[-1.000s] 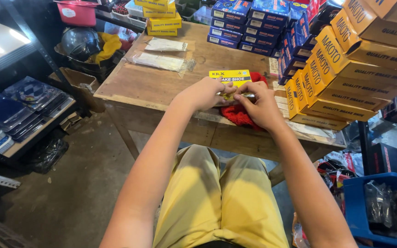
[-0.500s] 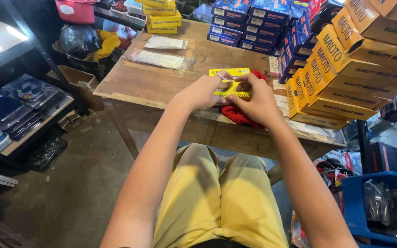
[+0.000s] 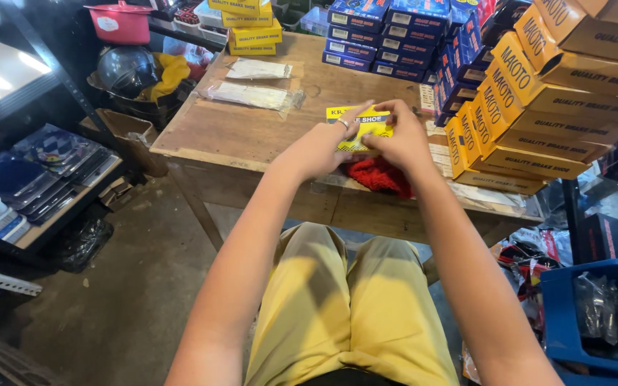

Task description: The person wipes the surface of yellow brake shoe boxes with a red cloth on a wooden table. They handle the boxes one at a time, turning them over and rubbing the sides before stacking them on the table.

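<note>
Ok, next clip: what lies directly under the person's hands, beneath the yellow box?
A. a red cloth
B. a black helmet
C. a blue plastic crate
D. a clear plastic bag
A: both the left hand and right hand hold the small yellow box over a red cloth lying on the wooden table.

You have a wooden table (image 3: 252, 132) before you, with two clear plastic packets (image 3: 248, 93) lying flat near its far left corner. Stacked blue boxes (image 3: 380, 36) stand at the far edge, and orange boxes (image 3: 538, 107) are piled at your right. A red pot (image 3: 121, 23) sits on the shelf at far left, beside what looks like a dark helmet (image 3: 126, 68). A blue crate (image 3: 595, 322) sits low at right.
</note>
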